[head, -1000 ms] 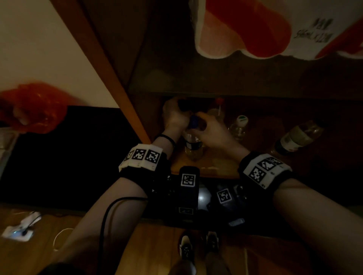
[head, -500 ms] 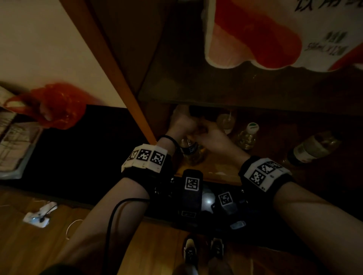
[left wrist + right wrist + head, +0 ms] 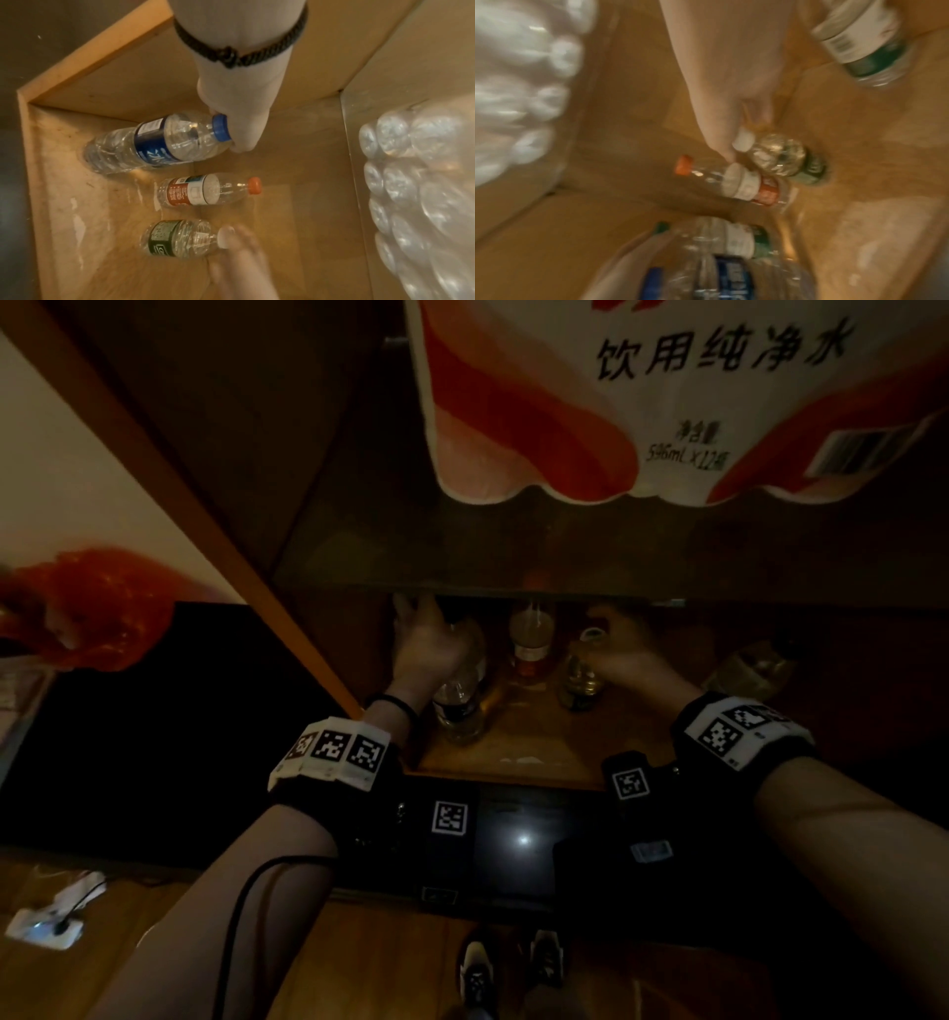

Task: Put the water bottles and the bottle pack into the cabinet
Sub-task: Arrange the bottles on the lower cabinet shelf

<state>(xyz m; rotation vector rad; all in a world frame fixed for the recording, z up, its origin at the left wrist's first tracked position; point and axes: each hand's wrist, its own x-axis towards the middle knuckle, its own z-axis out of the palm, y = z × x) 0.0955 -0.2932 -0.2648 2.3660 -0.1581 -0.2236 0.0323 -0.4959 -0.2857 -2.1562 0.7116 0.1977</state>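
Note:
On the cabinet's lower shelf (image 3: pixel 513 752) stand three bottles in a row. My left hand (image 3: pixel 426 634) grips the top of the blue-labelled bottle (image 3: pixel 154 146) at its blue cap (image 3: pixel 221 130). The red-labelled bottle (image 3: pixel 531 639), with an orange cap (image 3: pixel 254 185), stands free in the middle. At the green-labelled bottle (image 3: pixel 177 239), my right hand (image 3: pixel 611 639) closes on the white cap (image 3: pixel 743 140); that view is blurred. The wrapped bottle pack (image 3: pixel 667 392) lies on the shelf above.
A further bottle (image 3: pixel 755 665) stands to the right on the same shelf. The cabinet's wooden side panel (image 3: pixel 205 505) is close on the left. A red plastic bag (image 3: pixel 92 608) hangs at the left, outside the cabinet. A black unit (image 3: pixel 513 839) sits below the shelf.
Both hands were together on the blue-capped bottle. My right hand has moved right to the green-labelled bottle, while my left hand stays on the blue-labelled one.

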